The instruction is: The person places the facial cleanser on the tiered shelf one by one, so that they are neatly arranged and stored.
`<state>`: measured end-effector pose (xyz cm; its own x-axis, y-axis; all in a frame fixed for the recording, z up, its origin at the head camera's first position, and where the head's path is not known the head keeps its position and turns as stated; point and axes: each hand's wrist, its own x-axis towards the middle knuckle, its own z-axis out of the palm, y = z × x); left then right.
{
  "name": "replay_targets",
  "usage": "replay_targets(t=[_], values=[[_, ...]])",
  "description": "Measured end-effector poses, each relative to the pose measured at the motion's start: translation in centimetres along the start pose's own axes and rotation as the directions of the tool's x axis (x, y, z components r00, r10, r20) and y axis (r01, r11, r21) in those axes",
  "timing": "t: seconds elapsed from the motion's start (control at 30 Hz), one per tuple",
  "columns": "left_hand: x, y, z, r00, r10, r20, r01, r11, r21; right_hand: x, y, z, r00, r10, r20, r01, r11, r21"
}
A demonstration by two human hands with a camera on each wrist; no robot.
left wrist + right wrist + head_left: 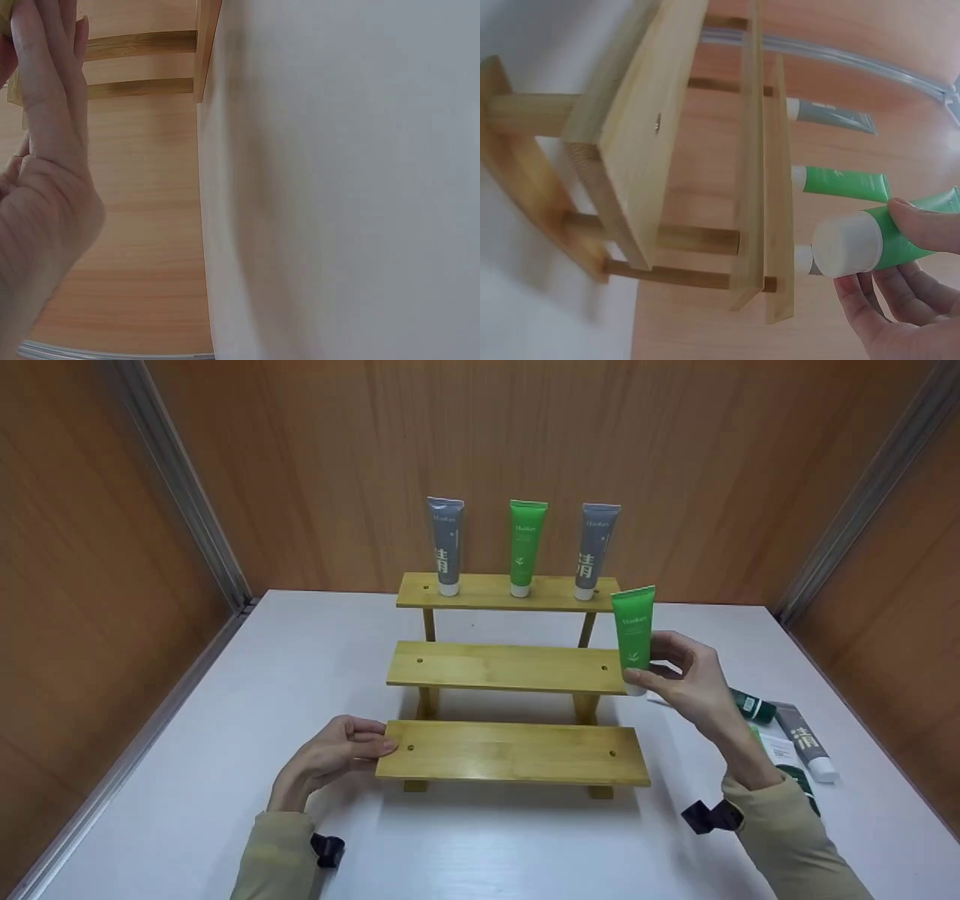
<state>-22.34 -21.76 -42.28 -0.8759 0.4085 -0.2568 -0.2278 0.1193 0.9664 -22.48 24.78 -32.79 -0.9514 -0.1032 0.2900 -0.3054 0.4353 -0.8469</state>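
Note:
A three-tier wooden display stand [510, 746] stands in the middle of the white table. My left hand [334, 754] pinches the left end of its lowest board, between thumb and fingers. With my right hand [694, 679] I hold a green squeeze tube [634, 626] upright, white cap down, by the right end of the middle board. In the right wrist view the held tube's cap [846, 245] faces the camera. On the top board stand a grey-blue tube [446, 540], another green tube [526, 540] and a second grey-blue tube [596, 544], all on their caps.
Several tubes lie in a loose pile on the table at the right, among them a grey tube [806, 739] and a dark green tube [752, 706]; my right forearm partly covers them. Wooden panels [480, 450] wall the table at back and sides.

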Motion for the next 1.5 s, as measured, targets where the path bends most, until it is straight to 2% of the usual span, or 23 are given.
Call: replay_targets(t=[0.63,1.07,1.5], values=[[0.0,0.1,0.0,1.000,-0.004,-0.011,0.005,1.000,0.010,2.7,-2.4,1.9,0.998,-0.054,-0.022,0.056,0.997,0.061],[0.0,0.1,0.1,1.000,0.006,-0.001,-0.006,1.000,0.007,4.5,-3.6,4.0,0.999,-0.041,-0.013,0.042,0.992,0.121],[0.0,0.1,0.1,1.000,-0.002,-0.022,0.002,1.000,0.021,6.3,-4.1,6.3,1.000,-0.015,0.016,0.011,0.979,0.204]])
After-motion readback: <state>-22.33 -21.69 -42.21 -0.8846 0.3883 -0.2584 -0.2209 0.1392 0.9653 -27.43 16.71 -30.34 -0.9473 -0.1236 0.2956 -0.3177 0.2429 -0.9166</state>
